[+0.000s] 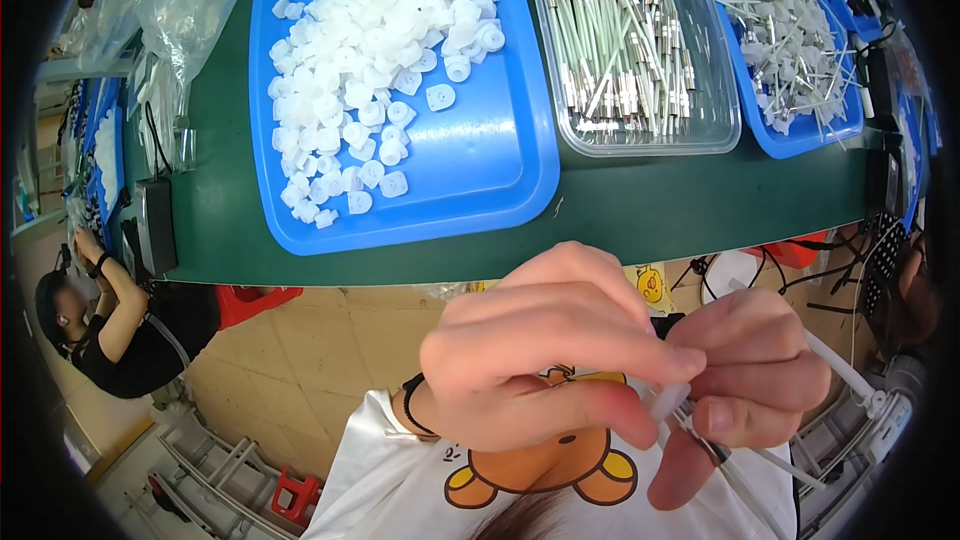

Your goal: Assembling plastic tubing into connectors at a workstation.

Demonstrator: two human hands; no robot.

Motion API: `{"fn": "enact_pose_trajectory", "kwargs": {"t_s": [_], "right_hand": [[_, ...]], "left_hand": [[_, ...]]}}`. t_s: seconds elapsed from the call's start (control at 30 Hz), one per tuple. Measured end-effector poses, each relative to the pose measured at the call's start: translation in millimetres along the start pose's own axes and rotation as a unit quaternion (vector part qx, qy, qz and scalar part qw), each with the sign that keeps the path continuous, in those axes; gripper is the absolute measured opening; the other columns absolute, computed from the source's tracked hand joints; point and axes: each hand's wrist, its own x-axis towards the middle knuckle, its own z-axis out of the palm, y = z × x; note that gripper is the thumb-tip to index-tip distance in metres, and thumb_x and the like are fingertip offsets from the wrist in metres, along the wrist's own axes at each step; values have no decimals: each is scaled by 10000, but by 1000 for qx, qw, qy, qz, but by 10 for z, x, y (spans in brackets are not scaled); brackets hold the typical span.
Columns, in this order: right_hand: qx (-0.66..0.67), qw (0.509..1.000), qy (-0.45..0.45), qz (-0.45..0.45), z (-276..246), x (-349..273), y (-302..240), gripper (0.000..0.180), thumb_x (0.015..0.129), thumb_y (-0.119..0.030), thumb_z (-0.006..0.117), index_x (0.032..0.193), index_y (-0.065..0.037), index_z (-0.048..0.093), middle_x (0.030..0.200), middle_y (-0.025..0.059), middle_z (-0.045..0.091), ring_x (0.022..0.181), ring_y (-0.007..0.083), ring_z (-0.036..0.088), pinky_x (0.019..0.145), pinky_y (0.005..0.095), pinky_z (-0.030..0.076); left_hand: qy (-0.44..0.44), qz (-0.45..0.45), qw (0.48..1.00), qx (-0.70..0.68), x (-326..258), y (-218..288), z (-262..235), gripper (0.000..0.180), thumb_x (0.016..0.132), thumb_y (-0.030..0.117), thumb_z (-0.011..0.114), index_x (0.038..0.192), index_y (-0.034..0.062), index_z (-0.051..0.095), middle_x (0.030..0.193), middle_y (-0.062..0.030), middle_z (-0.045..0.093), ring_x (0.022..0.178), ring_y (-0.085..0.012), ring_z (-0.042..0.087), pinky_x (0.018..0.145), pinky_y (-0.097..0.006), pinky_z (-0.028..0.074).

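Observation:
Close above my lap, my left hand (545, 350) pinches a small translucent white plastic cap (668, 400) between thumb and forefinger. Right beside it, my right hand (755, 370) is closed around thin pale rods or wires (745, 490), which stick out below its fingers. A bit of metal shows where the cap meets the tips held by the right hand. The fingers hide just how the two parts join. A dark band circles my left wrist.
On the green table (690, 205) stand a blue tray (490, 205) of loose white caps, a clear plastic box (650, 148) of pale green wires with metal ends, and another blue tray (850, 125) of capped wires. A person (120, 330) works at far left. Cables (850, 265) hang at right.

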Motion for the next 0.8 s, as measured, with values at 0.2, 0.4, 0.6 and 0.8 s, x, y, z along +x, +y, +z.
{"fn": "enact_pose_trajectory", "kwargs": {"t_s": [0.2,0.4,0.6,0.8], "right_hand": [[-1,1000,5,-3,24,-6,11,487,720,-455,612,916,-17,526,752,29,402,626,141,450,482,195,440],[87,981,-17,175,-86,30,13,406,740,-389,624,838,-6,533,682,26,399,494,111,424,441,188,416],[195,827,101,517,-16,180,-54,412,731,-393,636,624,-22,493,599,2,394,403,44,334,363,178,256],[261,767,87,580,-15,241,-68,445,730,-404,631,595,1,506,586,8,397,389,35,336,345,171,254]], "left_hand": [[2,4,999,-55,-14,-38,10,362,722,310,657,854,-12,557,804,-129,631,692,-144,505,524,-227,348],[-19,-14,1000,-14,-6,-9,-69,408,710,281,683,901,-57,557,814,-161,620,696,-168,511,518,-241,368],[-15,-4,992,125,101,88,-90,416,608,147,756,895,-84,560,793,-167,596,695,-198,529,537,-251,392],[-33,36,986,161,111,86,-130,367,591,51,751,883,-64,560,750,-142,586,657,-194,531,523,-263,389]]}}
